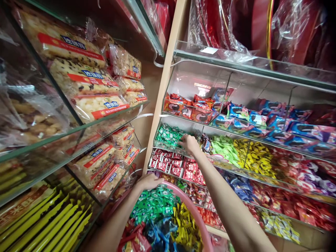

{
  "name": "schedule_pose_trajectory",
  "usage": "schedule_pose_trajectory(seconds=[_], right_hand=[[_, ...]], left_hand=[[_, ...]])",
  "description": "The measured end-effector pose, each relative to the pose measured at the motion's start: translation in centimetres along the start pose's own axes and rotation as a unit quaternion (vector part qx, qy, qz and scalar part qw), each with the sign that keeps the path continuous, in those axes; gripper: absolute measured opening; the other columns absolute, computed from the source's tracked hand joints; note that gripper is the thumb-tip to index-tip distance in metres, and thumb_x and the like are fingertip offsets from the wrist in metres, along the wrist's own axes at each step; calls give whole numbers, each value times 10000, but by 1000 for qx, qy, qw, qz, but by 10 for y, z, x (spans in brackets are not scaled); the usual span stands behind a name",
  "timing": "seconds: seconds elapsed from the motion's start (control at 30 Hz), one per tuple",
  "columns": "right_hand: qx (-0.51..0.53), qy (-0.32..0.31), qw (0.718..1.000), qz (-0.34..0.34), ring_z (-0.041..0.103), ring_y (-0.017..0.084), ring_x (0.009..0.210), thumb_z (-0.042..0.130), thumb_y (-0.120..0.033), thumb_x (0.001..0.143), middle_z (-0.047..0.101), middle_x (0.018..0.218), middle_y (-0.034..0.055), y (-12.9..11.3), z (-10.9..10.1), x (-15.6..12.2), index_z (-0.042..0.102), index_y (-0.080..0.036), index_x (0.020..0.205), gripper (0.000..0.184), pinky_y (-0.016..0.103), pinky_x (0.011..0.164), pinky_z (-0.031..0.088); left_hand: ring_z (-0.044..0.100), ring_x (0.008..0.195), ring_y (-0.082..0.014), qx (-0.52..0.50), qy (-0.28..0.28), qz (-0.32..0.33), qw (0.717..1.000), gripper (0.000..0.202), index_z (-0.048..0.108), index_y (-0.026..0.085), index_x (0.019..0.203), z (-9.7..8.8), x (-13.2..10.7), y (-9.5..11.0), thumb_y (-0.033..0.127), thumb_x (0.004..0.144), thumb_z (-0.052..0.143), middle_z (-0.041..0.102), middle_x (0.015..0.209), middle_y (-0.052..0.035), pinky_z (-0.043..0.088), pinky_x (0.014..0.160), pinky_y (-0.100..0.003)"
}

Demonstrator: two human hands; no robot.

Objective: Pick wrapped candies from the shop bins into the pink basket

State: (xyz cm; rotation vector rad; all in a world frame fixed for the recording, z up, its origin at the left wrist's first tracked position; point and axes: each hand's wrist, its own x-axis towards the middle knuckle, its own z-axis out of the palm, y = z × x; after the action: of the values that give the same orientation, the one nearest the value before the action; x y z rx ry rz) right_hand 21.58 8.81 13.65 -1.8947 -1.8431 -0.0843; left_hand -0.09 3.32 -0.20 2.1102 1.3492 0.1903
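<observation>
My right hand (pixel 189 143) reaches into a clear shelf compartment of green-wrapped candies (pixel 169 134), its fingers curled down at the candies' right side. Whatever it may pinch is hidden. Lower down, my left hand (pixel 150 182) lies over the far rim of a pink basin (pixel 201 213) with its fingers bent round it. Inside the basin are green-wrapped candies (pixel 154 203), yellow-wrapped candies (pixel 185 224), blue-wrapped pieces (pixel 160 232) and red packets (pixel 135 239).
Glass shelves on the left hold packaged puffed-rice bars (pixel 89 80) and yellow packets (pixel 49 217). Right of my right hand are dark Snickers-type wrappers (pixel 206 143), light green candies (pixel 225 148) and yellow candies (pixel 256 159). A glass shelf edge (pixel 249 71) runs above.
</observation>
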Motion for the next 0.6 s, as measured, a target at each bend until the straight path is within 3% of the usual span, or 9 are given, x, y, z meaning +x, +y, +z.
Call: schedule_pose_trajectory(seconds=[0.17, 0.6], right_hand=[[27, -5, 999, 46, 570, 146, 605, 618, -335, 673, 632, 618, 40, 6, 16, -2, 666, -164, 683, 178, 227, 563, 397], [35, 5, 994, 101, 568, 189, 590, 592, -227, 668, 624, 561, 95, 1, 13, -5, 672, -155, 579, 139, 270, 580, 410]], left_hand=[[501, 535, -142, 7, -2, -2, 1000, 665, 604, 195, 562, -2, -1, 2, 748, 693, 257, 527, 518, 3, 293, 508, -216], [457, 513, -124, 13, -11, 8, 1000, 666, 579, 187, 544, -4, -2, 4, 748, 694, 252, 479, 504, 11, 249, 475, -215]])
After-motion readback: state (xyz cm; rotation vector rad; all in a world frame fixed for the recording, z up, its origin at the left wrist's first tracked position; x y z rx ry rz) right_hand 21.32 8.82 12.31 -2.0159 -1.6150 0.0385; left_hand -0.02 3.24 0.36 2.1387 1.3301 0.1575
